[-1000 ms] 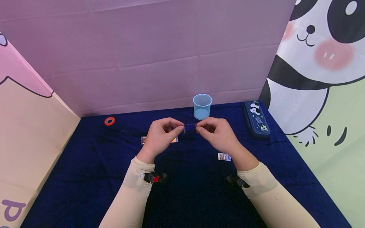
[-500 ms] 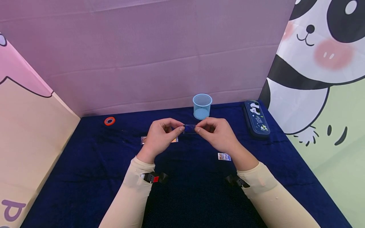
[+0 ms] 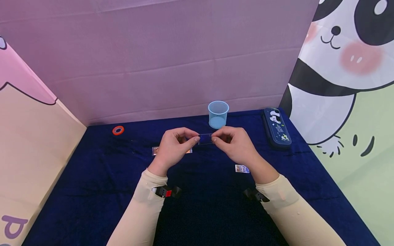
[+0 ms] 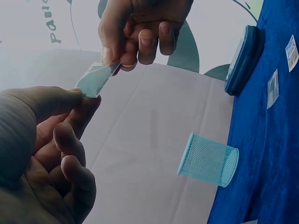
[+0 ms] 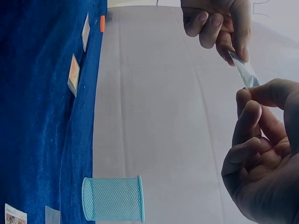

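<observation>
Both hands hold a small clear plastic sleeve (image 3: 205,139) between them, above the table. My left hand (image 3: 175,147) pinches its left end between thumb and forefinger, and my right hand (image 3: 235,145) pinches the other end the same way. Up close, the sleeve (image 4: 96,79) looks see-through and slightly glossy, with no card visible inside. A small printed card (image 3: 242,168) lies beside my right wrist. Behind my left hand lie two orange-toned cards (image 5: 74,75), partly hidden in the head view. Another clear sleeve (image 4: 273,88) rests flat on the cloth near the printed card.
A light-blue mesh cup (image 3: 218,115) stands at the back of the dark blue cloth (image 3: 107,191). To its right lies a navy pencil case (image 3: 277,128) with a panda print. An orange-red ring, perhaps a tape roll (image 3: 118,130), is at the far left.
The held sleeve has tilted slightly between the fingertips and back. Both hands have kept almost the same place, and the things on the table have not moved.
</observation>
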A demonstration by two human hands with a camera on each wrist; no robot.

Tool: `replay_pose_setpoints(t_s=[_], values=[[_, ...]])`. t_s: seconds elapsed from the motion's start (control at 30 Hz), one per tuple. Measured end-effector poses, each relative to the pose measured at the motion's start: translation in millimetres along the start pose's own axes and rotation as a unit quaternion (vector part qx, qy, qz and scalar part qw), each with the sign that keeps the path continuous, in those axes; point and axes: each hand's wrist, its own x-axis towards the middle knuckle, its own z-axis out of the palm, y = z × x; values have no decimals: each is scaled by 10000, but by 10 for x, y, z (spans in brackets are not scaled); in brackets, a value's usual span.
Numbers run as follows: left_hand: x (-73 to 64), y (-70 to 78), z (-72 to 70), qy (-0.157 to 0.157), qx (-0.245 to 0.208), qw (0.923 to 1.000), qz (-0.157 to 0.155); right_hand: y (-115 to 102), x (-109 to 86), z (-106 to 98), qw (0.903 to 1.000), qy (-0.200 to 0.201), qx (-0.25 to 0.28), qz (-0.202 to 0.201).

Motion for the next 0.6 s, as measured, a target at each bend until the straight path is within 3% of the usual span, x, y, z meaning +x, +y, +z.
replay_pose_setpoints(t_s=[0.6], values=[[-1, -25, 3, 37, 38, 10000, 41, -1, 0, 13, 9999, -61, 105, 87]])
